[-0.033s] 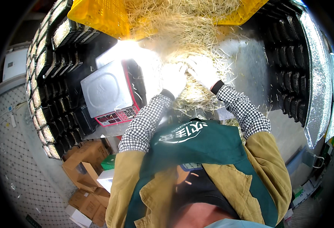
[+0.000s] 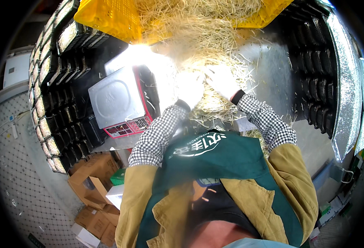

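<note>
Both my hands wear white gloves and reach forward into a heap of pale, thin sprouts (image 2: 215,37) on a metal table (image 2: 273,70). My left hand (image 2: 189,87) rests on the near edge of the heap, just right of a scale. My right hand (image 2: 221,80) lies on the strands beside it, fingers pointing away from me. Strong glare washes out both gloves, so the fingers and any grip are unclear. A yellow plastic crate (image 2: 107,18), tipped at the far side, spills the sprouts onto the table.
A white weighing scale (image 2: 117,101) with a red keypad front stands at the left. Stacks of black trays line the left (image 2: 53,82) and right (image 2: 314,70) sides. Cardboard boxes (image 2: 91,177) sit on the floor lower left. A foil-covered panel (image 2: 347,95) hangs at the right.
</note>
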### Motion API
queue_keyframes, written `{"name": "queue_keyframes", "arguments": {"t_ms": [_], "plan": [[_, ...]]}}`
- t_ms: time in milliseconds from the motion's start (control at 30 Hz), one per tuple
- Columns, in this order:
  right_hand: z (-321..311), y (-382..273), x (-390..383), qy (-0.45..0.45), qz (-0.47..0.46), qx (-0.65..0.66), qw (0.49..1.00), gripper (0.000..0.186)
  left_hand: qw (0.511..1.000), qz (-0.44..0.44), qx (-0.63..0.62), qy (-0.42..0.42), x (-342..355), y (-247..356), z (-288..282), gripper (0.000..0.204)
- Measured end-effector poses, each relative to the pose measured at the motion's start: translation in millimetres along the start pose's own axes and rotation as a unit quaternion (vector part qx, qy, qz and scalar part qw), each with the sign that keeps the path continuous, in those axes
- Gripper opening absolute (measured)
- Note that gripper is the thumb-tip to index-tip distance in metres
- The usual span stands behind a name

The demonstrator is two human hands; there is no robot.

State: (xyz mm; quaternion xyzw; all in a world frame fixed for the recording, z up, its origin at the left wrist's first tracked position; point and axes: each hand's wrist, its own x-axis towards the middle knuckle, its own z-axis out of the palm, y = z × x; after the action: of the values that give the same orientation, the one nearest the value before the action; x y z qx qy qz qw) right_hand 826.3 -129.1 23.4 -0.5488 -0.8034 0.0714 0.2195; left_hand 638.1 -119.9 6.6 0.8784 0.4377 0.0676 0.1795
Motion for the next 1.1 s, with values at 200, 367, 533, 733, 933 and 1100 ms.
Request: {"name": "queue_keyframes", "arguments": {"t_ms": [200,367,533,733,933,1100], "plan": [[-18.8,2.0,-34.9,-0.104,-0.007,0.054,0.993,0.032,0.995,0.072,-0.059,0.036,-34.4,13.5,-16.9,0.031],[-19.2,27.3,16.5,0.089,0.008,-0.003,0.996,0.054,0.996,-0.025,-0.031,0.077,20.8,2.7,-62.7,0.031],[8.5,54.1,59.8,-0.096,0.078,-0.043,0.991,0.079,0.985,-0.151,0.05,-0.07,75.7,-43.3,-58.0,0.059],[-33.3,82.7,69.6,-0.223,0.059,0.103,0.967,0.083,0.963,-0.115,-0.184,-0.16,74.3,-55.5,-100.5,0.091],[-3.7,54.7,60.5,-0.269,0.074,-0.028,0.96,0.109,0.944,-0.188,-0.02,-0.269,79.5,-47.0,-62.4,0.105],[-21.1,53.5,48.0,-0.148,0.03,-0.051,0.987,0.097,0.97,-0.135,-0.015,-0.2,72.5,-25.6,-83.3,0.091]]}}
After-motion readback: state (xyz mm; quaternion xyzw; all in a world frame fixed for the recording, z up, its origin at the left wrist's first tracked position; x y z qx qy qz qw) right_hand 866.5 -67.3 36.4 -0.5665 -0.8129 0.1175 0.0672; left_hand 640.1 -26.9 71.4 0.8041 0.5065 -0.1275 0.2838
